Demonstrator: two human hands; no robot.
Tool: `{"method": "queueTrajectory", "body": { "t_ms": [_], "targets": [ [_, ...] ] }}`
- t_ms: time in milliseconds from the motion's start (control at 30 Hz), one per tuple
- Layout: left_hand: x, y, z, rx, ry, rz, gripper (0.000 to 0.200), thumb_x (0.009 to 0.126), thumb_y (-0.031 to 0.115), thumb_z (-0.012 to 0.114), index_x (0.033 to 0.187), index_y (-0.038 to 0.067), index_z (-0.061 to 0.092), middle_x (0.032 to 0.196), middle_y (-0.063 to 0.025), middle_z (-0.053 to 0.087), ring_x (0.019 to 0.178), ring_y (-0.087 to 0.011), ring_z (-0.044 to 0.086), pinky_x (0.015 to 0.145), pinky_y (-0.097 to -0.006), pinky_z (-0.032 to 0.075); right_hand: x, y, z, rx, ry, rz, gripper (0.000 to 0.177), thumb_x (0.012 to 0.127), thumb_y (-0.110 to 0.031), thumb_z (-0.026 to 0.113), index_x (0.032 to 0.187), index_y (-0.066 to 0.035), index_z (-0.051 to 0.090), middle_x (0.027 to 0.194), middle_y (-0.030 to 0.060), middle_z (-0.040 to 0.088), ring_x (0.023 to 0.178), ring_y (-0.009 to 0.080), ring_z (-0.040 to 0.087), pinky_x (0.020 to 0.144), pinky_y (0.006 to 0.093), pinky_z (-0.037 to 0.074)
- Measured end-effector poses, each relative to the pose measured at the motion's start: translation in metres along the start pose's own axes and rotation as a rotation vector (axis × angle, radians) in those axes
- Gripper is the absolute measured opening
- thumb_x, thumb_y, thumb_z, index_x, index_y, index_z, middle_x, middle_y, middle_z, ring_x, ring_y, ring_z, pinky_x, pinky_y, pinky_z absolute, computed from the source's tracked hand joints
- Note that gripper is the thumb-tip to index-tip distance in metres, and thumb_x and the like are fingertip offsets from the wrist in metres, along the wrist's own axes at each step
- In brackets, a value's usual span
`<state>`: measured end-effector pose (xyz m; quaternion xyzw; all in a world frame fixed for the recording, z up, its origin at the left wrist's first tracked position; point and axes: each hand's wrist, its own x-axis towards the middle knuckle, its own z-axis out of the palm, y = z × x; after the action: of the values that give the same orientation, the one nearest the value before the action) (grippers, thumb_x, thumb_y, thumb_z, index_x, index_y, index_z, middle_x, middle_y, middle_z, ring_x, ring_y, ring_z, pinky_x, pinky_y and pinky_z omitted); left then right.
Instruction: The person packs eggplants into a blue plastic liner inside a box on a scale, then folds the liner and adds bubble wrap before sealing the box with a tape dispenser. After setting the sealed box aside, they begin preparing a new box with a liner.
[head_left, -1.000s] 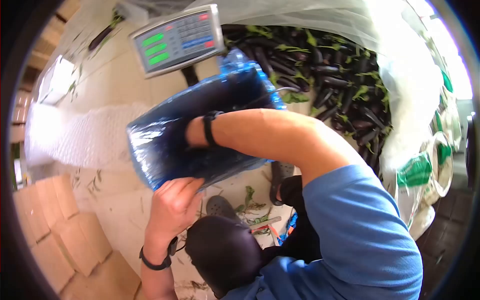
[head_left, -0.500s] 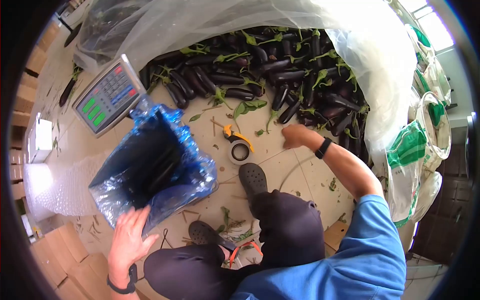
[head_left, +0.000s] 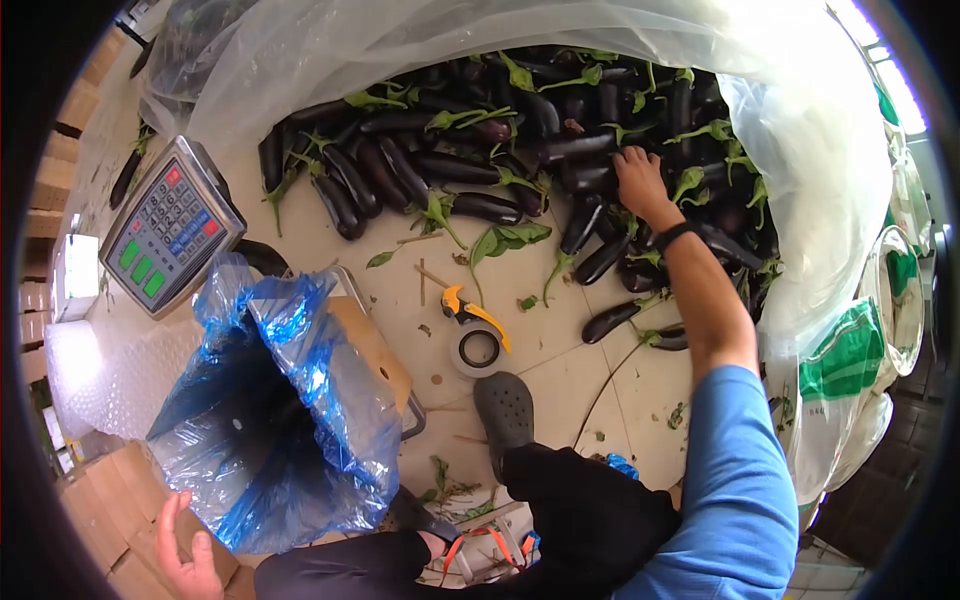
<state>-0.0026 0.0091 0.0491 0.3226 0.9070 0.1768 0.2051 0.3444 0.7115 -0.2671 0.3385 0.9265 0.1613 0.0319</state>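
Note:
My right hand reaches into the heap of eggplants, its fingers bent over a dark eggplant near the middle of the pile. How firmly it holds the eggplant is hard to see. At the lower left, my left hand is spread beside a blue plastic bag and holds nothing. The bag lines a cardboard box, and its mouth gapes towards me. Dark shapes inside the bag are hard to make out.
A scale's keypad display stands left of the heap. Yellow-handled pruners and a tape roll lie on the floor. Clear plastic sheeting surrounds the heap. Green-and-white sacks are at the right, cartons at the lower left.
My right hand has moved up from the floor onto the eggplants. My left hand has shifted down and left, off the bag's edge. The bag and box appear lower and turned in view.

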Motion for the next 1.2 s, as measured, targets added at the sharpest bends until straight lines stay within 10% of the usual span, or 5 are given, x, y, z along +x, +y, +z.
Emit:
{"method": "queueTrajectory", "body": {
  "t_ms": [533,800,900,1100,1200],
  "targets": [
    [0.032,0.047,0.017,-0.15,0.071,0.236,0.035,0.09,0.005,0.063,0.123,-0.007,0.062,0.111,-0.0197,0.069,0.109,-0.0312,0.065,0.101,-0.0416,0.047,0.045,-0.052,-0.095,-0.381,-0.472,-0.607,0.056,0.059,-0.037,0.079,0.11,-0.014,0.078,0.153,0.0202,0.042,0.142,0.0325,0.036,0.112,0.0476,0.031],
    [0.024,0.117,0.02,-0.549,-0.404,0.268,0.056,0.085,0.008,0.076,0.136,0.0,0.055,0.124,-0.0201,0.066,0.116,-0.0256,0.064,0.097,-0.037,0.052,-0.065,-0.098,-0.294,1.456,-0.577,-0.021,0.063,0.076,-0.035,0.074,0.122,0.005,0.06,0.101,0.0068,0.062,0.092,0.0165,0.059,0.084,0.0289,0.051],
    [0.025,0.157,0.046,-1.02,-0.479,0.177,0.088,0.087,0.014,0.077,0.158,0.005,0.025,0.149,-0.0219,0.047,0.132,-0.027,0.053,0.104,-0.0364,0.048,-0.101,-0.144,-0.359,2.349,-0.521,-0.045,0.071,0.083,-0.04,0.071,0.136,0.004,0.054,0.124,0.0131,0.063,0.105,0.0187,0.063,0.091,0.0298,0.051],
    [0.025,0.193,0.049,-1.605,-0.028,0.408,0.089,0.077,0.023,0.091,0.142,0.002,0.034,0.127,-0.0076,0.056,0.115,-0.0149,0.055,0.102,-0.0309,0.046,-0.124,-0.269,-0.478,2.075,-0.166,-0.571,0.066,0.105,-0.037,0.055,0.155,-0.001,0.032,0.146,0.0092,0.047,0.132,0.0151,0.044,0.112,0.0329,0.035],
    [0.0,0.183,0.034,-1.274,0.433,0.499,0.127,0.069,0.033,0.096,0.155,-0.007,0.012,0.142,-0.0154,0.045,0.126,-0.0209,0.049,0.107,-0.0344,0.044,-0.12,-0.312,-0.498,1.891,0.003,-0.42,0.047,0.108,-0.041,0.043,0.129,0.0,0.053,0.127,0.0155,0.057,0.115,0.02,0.055,0.096,0.0369,0.046]
  ]
}}
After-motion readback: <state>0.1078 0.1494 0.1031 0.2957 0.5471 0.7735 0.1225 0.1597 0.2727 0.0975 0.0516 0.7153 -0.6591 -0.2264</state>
